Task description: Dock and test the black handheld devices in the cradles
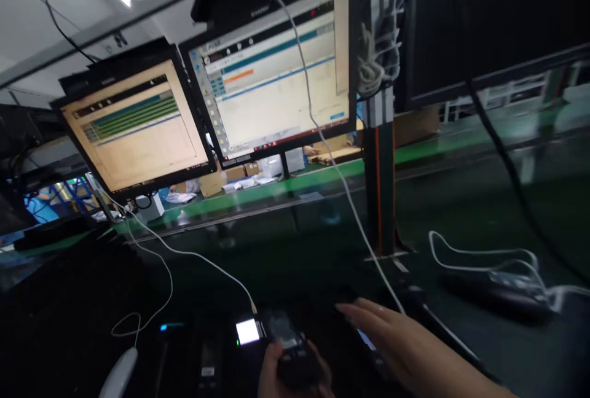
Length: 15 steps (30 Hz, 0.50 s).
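My left hand (271, 368) is wrapped around a dark handheld device (295, 358) at the bottom middle, its screen end pointing away from me. Just right of it, my right hand (396, 339) is stretched out flat with its fingers extended and nothing in its grip. Partly hidden under that hand is another dark device with a lit bluish screen (365, 339). Left of the held device glows a small white screen (247, 331), and a white cable (216, 266) ends just above it. The dark surroundings hide most outlines.
Two lit monitors (281, 88) (133, 128) hang above the bench. A white mouse (118, 373) lies bottom left. A dark post (380, 189) stands right of centre. A black scanner-like object (498, 296) with white cable lies right. Beyond are boxes (212, 183) and a person's blue sleeve (40, 207).
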Available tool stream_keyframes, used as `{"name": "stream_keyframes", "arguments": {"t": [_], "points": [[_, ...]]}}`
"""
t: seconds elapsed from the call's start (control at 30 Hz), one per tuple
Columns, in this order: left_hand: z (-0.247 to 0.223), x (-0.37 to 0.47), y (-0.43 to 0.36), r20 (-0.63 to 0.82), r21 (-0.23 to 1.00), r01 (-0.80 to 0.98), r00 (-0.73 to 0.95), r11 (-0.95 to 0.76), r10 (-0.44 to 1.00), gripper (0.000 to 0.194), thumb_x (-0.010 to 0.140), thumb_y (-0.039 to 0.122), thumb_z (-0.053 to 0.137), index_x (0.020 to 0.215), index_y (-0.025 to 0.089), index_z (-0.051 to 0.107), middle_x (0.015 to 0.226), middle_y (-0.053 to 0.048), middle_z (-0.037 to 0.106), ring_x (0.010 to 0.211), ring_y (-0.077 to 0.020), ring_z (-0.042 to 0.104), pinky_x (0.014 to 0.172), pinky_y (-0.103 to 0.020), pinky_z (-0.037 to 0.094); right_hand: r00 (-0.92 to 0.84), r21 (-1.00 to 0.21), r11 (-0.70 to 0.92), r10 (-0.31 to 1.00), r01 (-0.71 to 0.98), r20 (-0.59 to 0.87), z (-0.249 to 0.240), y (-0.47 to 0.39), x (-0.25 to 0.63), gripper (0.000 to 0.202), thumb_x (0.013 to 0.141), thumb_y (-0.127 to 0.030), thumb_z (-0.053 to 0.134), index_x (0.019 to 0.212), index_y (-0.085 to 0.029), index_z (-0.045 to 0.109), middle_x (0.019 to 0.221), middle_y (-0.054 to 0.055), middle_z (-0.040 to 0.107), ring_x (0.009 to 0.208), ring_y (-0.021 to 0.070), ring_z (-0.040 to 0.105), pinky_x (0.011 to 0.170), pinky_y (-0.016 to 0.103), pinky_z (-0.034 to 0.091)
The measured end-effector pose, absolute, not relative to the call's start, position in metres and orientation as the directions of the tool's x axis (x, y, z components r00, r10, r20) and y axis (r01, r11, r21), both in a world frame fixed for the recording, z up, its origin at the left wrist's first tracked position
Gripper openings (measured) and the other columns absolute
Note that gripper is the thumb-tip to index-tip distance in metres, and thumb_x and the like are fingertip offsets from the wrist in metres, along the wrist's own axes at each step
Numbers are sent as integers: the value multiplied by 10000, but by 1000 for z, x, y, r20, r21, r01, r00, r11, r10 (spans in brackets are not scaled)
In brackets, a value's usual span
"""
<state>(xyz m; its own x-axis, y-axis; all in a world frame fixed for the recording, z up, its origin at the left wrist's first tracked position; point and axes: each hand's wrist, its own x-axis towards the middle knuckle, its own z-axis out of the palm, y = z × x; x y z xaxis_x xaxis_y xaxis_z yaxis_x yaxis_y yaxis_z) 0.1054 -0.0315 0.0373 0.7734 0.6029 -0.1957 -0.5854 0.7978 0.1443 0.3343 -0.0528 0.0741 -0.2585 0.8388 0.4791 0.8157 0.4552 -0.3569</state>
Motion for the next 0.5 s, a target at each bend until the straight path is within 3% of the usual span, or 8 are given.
{"name": "stream_keyframes", "arguments": {"t": [0.07,0.2,0.3,0.4,0.5], "points": [[47,105,-38,-229,136,-596,758,792,610,493,585,304,879,1006,136,686,988,-81,689,924,-169,619,714,-238,419,-346,-350,510,831,786,436,78,-64,319,542,852,-66,275,1293,-180,568,1051,132,660,887,213,655,766,330,551],[47,98,-45,-228,276,-611,708,742,668,554,661,483,811,1112,201,657,1009,-74,676,903,-166,623,708,-238,451,-390,-406,553,820,727,419,86,-80,298,521,858,-70,294,1308,-129,549,964,138,647,830,217,633,701,328,531],[41,91,-47,-181,404,-591,696,698,695,573,704,584,728,1183,291,616,923,-49,656,798,-152,608,608,-218,458,-352,-531,557,825,639,442,91,-85,286,419,891,-96,313,1174,-123,621,920,117,654,818,202,627,705,307,510],[38,86,-48,-131,497,-591,673,636,728,506,741,568,685,1176,318,617,792,-35,638,682,-147,596,502,-194,443,-322,-687,492,870,535,372,96,-88,277,261,936,-153,399,991,-160,655,874,58,671,797,168,631,710,257,485],[36,85,-50,-108,531,-600,652,598,750,466,756,541,669,1145,286,644,725,-40,649,615,-150,611,463,-193,453,-368,-699,503,861,508,352,99,-86,270,249,935,-138,433,975,-182,674,874,41,658,777,147,627,701,229,467]]}}
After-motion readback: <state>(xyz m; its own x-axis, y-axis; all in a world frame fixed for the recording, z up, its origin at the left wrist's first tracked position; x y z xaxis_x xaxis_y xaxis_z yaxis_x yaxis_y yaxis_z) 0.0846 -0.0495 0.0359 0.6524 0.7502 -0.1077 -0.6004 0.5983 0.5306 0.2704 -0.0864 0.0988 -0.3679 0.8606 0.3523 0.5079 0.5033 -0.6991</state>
